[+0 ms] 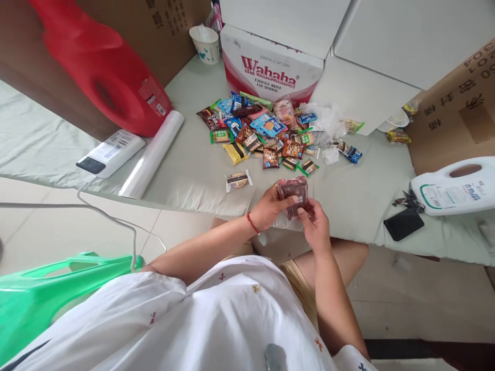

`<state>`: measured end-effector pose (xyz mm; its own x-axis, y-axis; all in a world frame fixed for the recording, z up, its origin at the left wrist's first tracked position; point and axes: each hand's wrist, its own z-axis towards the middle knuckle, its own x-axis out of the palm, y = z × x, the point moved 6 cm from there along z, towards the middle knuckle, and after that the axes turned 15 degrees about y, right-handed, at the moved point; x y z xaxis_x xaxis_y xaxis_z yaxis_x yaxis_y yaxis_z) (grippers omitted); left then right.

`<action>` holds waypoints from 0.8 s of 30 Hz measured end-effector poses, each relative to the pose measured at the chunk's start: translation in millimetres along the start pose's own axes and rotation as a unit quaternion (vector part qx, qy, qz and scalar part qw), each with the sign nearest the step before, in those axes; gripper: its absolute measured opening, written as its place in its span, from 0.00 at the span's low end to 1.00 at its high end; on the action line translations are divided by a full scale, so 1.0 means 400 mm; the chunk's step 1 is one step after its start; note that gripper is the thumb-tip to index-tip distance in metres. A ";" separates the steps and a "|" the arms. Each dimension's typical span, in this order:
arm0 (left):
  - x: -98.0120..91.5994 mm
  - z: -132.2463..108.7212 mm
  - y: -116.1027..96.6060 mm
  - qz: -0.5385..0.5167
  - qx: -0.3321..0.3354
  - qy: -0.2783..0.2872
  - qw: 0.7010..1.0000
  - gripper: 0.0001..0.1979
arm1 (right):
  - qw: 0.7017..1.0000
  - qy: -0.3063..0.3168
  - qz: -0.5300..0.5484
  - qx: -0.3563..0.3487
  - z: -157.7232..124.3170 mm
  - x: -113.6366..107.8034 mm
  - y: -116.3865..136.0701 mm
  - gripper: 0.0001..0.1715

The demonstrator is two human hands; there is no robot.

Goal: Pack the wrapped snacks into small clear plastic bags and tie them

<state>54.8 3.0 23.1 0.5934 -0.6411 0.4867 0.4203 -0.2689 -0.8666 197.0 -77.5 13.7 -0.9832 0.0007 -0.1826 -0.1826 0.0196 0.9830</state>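
Both hands grip a clear plastic bag of snacks (pixel 293 190) with dark red and brown packets inside, held just over the table's near edge. My left hand (pixel 270 207), with a red string on its wrist, pinches the bag's left side. My right hand (pixel 315 224) pinches its lower right corner. A pile of wrapped snacks (pixel 270 131) lies on the pale green table cover (pixel 193 170) beyond the bag. One single wrapped cookie (pixel 237 180) lies apart, left of the bag.
A Wahaha water carton (pixel 270 69) stands behind the pile. At left are a red jug (pixel 104 67), a white remote-like box (pixel 110 152) and a plastic film roll (pixel 152 153). At right lie a white jug (pixel 456 186), a black phone (pixel 404 224) and keys. A green plastic bag (pixel 42 293) hangs near left.
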 end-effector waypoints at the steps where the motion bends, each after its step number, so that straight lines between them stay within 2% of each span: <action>1: -0.001 -0.002 -0.004 -0.008 -0.012 -0.011 1.000 0.29 | 1.000 0.006 0.027 0.014 -0.009 0.007 -0.009 0.26; 3: -0.005 -0.004 -0.015 -0.041 -0.024 -0.017 0.999 0.33 | 0.997 0.008 0.073 0.024 -0.022 0.022 -0.017 0.23; 5: 0.001 0.000 -0.021 -0.126 -0.036 0.015 0.991 0.40 | 0.991 0.016 0.125 0.036 -0.029 0.043 -0.020 0.22; 7: 0.015 0.006 -0.016 -0.217 -0.063 0.052 0.973 0.43 | 0.983 0.023 0.173 0.058 -0.032 0.068 -0.025 0.22; 13: 0.025 0.019 0.014 -0.350 -0.056 0.033 0.935 0.27 | 0.966 -0.016 0.239 0.094 -0.042 0.120 -0.046 0.25; 16: 0.022 0.019 0.023 -0.302 -0.088 0.044 0.948 0.21 | 0.964 -0.022 0.248 0.096 -0.053 0.134 -0.056 0.24; 18: 0.010 0.014 0.025 -0.212 -0.117 0.063 0.968 0.25 | 0.971 -0.050 0.217 0.083 -0.065 0.121 -0.055 0.23; 20: -0.004 0.004 0.033 -0.137 -0.146 0.099 0.975 0.32 | 0.983 -0.081 0.152 0.066 -0.079 0.097 -0.044 0.22; 22: -0.019 -0.006 0.043 -0.108 -0.154 0.130 0.974 0.38 | 0.991 -0.105 0.057 0.055 -0.093 0.074 -0.025 0.22; 24: -0.047 -0.011 0.046 -0.107 -0.120 0.110 0.981 0.41 | 0.991 -0.119 -0.041 0.041 -0.103 0.057 -0.001 0.21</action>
<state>48.6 6.9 -2.5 0.3361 -0.6842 0.6472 0.3297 -0.5582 -0.7614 174.4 -118.7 10.0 -0.9345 0.2310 -0.2710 -0.2514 0.1110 0.9615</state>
